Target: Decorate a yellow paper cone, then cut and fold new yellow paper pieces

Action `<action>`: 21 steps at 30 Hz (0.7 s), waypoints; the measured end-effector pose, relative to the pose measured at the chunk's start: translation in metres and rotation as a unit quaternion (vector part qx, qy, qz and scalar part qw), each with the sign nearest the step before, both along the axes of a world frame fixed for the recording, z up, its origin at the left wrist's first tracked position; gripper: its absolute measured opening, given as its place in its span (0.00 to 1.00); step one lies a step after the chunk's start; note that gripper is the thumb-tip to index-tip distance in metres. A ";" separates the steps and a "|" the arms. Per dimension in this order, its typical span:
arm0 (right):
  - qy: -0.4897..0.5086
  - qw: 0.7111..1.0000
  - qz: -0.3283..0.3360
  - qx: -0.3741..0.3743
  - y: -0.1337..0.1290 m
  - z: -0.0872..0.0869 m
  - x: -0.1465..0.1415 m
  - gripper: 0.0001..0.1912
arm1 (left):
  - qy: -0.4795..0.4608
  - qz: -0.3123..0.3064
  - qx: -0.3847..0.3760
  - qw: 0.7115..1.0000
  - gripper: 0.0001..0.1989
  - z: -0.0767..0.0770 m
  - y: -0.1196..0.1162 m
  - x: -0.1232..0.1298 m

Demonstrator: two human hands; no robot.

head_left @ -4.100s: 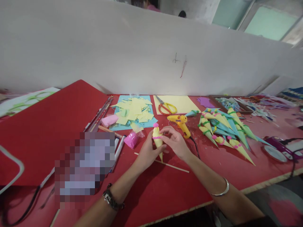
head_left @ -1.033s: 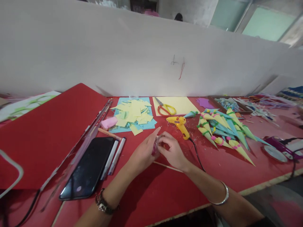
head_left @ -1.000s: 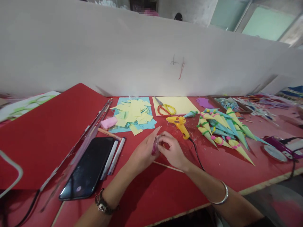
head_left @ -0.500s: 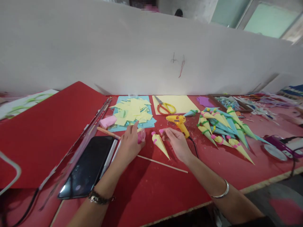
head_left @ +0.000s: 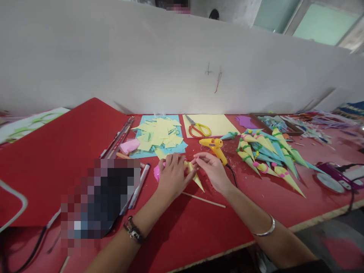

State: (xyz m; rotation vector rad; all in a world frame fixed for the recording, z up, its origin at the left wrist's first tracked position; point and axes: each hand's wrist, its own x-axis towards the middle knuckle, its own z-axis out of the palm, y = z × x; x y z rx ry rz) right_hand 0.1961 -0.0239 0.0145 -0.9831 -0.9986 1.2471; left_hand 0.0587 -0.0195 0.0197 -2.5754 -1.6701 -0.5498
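1. The landmark is a yellow glue gun (head_left: pixel 212 144), lying on a red table with its black cord trailing toward the wearer.
2. The right hand (head_left: pixel 212 170), just on the near side of the glue gun, pinches a small pink bit (head_left: pixel 198 157) between thumb and fingertips. A silver bangle (head_left: pixel 265 227) circles that forearm.
3. The left hand (head_left: pixel 173 174), near and to the left of the glue gun, is palm down, fingers bent and thumb held out toward the right hand. Whether it grips anything cannot be told. A dark bracelet (head_left: pixel 133 229) is on its wrist.
4. A pale yellow paper cone (head_left: pixel 196 181) lies on the near side of the glue gun, between the hands, its point toward the wearer; its wide end is partly hidden by the left hand.
5. A thin stick (head_left: pixel 210 201) lies nearer the wearer than the glue gun. A bright pink lump (head_left: pixel 156 173), left of the gun, shows behind the left hand.
6. Beyond the glue gun, scissors (head_left: pixel 203 131) with red and yellow handles rest on a cream sheet (head_left: pixel 223 125).
7. Left of the glue gun are piled paper scraps (head_left: pixel 162 131), a pale pink packet (head_left: pixel 130 146) and a white marker (head_left: pixel 139 186).
8. Right of the glue gun lies a heap of decorated cones (head_left: pixel 265 146), yellow, green and blue; farther right is a purple device (head_left: pixel 335 177).
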 end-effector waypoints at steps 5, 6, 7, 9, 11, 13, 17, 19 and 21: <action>0.002 1.000 -0.005 0.017 0.000 -0.003 0.001 0.09 | 0.005 -0.007 -0.010 1.000 0.24 -0.001 -0.001 0.003; 0.001 1.000 -0.007 0.019 0.000 -0.004 0.001 0.08 | 0.001 -0.010 -0.015 1.000 0.24 -0.002 -0.001 0.004; -0.001 1.000 -0.009 0.020 0.000 -0.005 0.001 0.08 | -0.003 -0.014 -0.022 1.000 0.25 -0.002 -0.001 0.004; -0.003 1.000 -0.013 0.020 0.001 -0.006 0.001 0.07 | -0.015 -0.025 -0.035 0.999 0.27 -0.004 -0.002 0.005; -0.003 1.000 -0.017 0.019 0.002 -0.007 0.002 0.07 | -0.031 -0.036 -0.047 0.998 0.29 -0.005 -0.002 0.007; -0.004 1.000 -0.019 0.019 0.002 -0.007 0.002 0.08 | -0.053 -0.043 -0.057 0.996 0.29 -0.005 -0.002 0.007; -0.013 1.000 -0.022 0.016 0.002 -0.005 0.000 0.07 | -0.120 -0.038 -0.053 0.991 0.26 -0.005 0.002 0.006; -0.015 0.999 -0.024 0.017 0.002 -0.004 -0.001 0.06 | -0.161 -0.033 -0.047 0.985 0.26 -0.006 0.005 0.003; -0.014 0.999 -0.026 0.019 0.002 -0.003 -0.002 0.07 | -0.201 -0.029 -0.042 0.978 0.26 -0.007 0.009 0.001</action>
